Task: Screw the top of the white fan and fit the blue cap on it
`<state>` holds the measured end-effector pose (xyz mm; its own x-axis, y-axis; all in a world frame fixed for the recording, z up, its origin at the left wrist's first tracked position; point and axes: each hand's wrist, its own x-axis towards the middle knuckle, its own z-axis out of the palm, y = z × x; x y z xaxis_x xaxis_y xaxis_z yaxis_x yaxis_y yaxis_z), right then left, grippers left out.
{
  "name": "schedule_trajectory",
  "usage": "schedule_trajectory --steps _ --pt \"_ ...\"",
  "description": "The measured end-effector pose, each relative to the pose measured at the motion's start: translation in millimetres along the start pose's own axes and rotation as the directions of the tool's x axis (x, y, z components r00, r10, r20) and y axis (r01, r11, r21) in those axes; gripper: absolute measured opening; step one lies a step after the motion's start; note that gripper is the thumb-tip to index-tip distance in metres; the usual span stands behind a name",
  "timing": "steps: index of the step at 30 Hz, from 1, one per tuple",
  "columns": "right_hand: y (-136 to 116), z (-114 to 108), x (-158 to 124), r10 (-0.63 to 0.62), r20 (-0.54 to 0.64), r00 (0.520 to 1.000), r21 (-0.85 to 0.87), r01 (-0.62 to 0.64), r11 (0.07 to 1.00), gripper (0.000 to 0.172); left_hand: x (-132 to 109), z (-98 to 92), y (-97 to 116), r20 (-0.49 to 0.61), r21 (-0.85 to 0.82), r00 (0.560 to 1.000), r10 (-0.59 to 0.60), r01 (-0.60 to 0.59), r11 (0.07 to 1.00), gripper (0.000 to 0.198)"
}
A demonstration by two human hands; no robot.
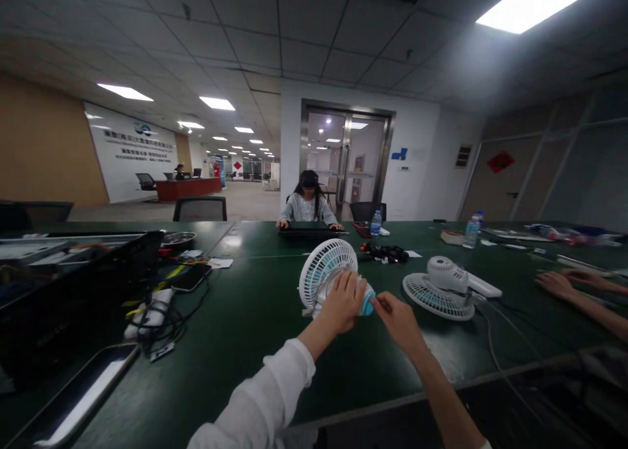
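Note:
A small white fan (314,275) with light-blue blades is held tilted above the green table. My left hand (341,302) is wrapped over the fan's body behind its round grille. At the fan's right end sits a light-blue end piece (367,303). My right hand (398,321) pinches the edge of that piece between thumb and fingers. The underside of the fan body is hidden by my left hand. To the right, a second white fan (438,288) lies grille-down on the table, with a cord running from it.
An opened black computer case (73,298) stands at left, beside cables (161,324) and a phone-like slab (81,393). Across the table (235,351) a person (308,203) sits. A co-worker's hands (564,284) rest at right. Bottles (471,232) and black parts (387,252) stand farther back.

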<state>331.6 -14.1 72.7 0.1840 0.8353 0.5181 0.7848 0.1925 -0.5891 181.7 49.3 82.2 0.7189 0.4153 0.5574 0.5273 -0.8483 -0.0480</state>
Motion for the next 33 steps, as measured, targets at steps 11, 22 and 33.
schedule_trajectory --steps 11,22,33 --pt "115.5 5.9 17.7 0.161 0.097 0.982 0.114 -0.171 0.979 0.039 58.3 80.4 3.2 0.103 0.094 0.953 0.286 -0.295 0.951 0.075" --pt "143.1 29.7 4.0 0.179 -0.056 0.982 -0.047 -0.181 0.982 0.046 81.0 115.7 -5.6 0.037 0.040 0.896 0.443 -0.444 0.895 0.046" --pt "144.7 53.2 4.9 0.163 -0.111 0.980 -0.362 -0.193 0.912 0.022 100.5 153.7 -7.5 -0.043 -0.038 0.893 0.447 -0.449 0.893 0.020"
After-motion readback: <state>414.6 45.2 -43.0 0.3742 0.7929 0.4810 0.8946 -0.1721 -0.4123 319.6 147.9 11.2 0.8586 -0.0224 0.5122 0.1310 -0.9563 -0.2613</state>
